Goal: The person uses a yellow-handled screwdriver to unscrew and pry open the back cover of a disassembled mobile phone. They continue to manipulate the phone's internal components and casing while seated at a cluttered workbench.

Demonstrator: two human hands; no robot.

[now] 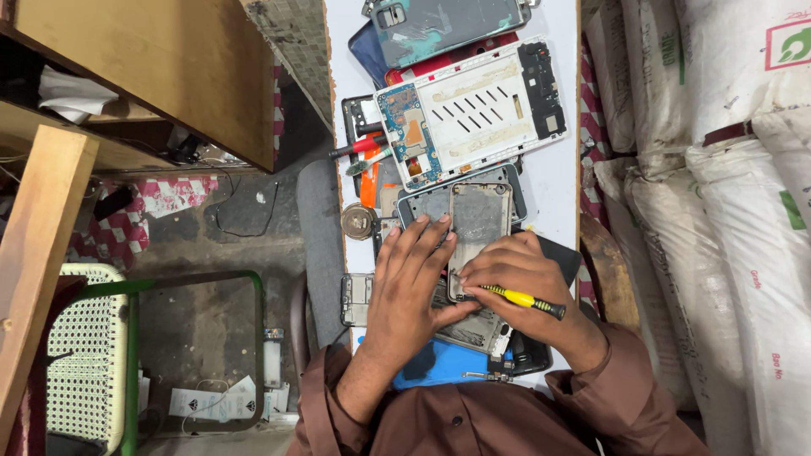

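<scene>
Even soft daylight, sharp focus, faint shadows, no glare.

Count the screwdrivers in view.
3: a yellow-handled screwdriver in the right hand; a red-handled one and a green-handled one beside the white frame. Clutter may hide others.

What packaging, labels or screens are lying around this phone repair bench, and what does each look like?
White woven sacks: stacked along the right edge, bulging, with small red and green print.
Square label: top right, on a sack, white with a red border and a green mark.
Small white packets: on the floor at lower left, flat, with dark diamond marks.
Phone screens: none lit; only opened phone frames and back covers on the white table.
</scene>
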